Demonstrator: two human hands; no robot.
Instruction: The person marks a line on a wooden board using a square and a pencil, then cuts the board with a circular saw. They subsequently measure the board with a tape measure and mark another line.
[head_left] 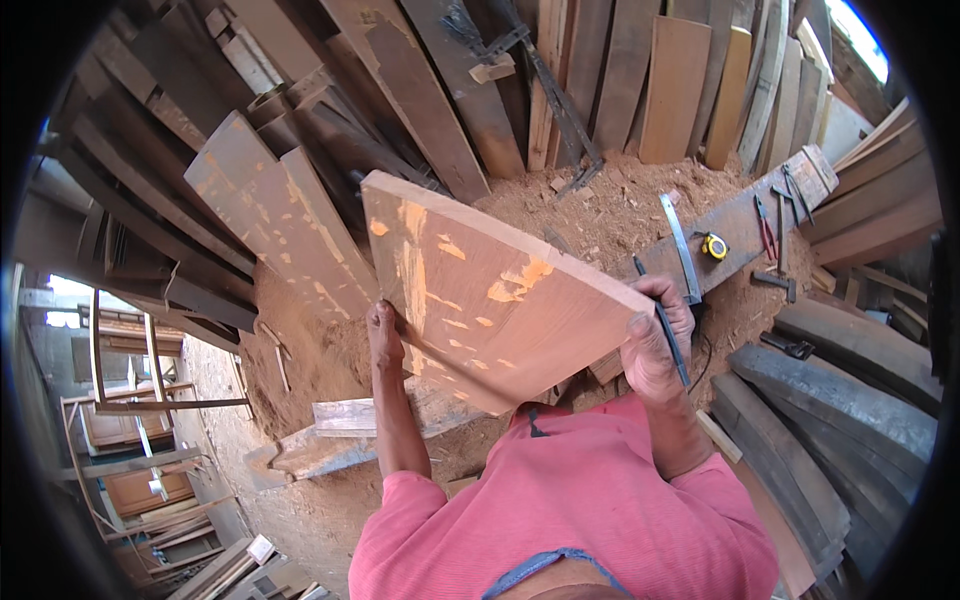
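Currently both hands grip the plank (490, 290) off the ground: left hand (382, 330) on its left edge, right hand (655, 340) clasping the right corner plus a pencil (668, 335).

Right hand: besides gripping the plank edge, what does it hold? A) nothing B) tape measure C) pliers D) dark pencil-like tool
D: the right hand grips the wooden plank at its right edge with a thin dark pencil-like tool across its fingers; the yellow tape measure and pliers lie on the board behind.

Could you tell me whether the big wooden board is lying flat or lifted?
Lifted and tilted: both hands, left hand and right hand, hold the board by its edges.
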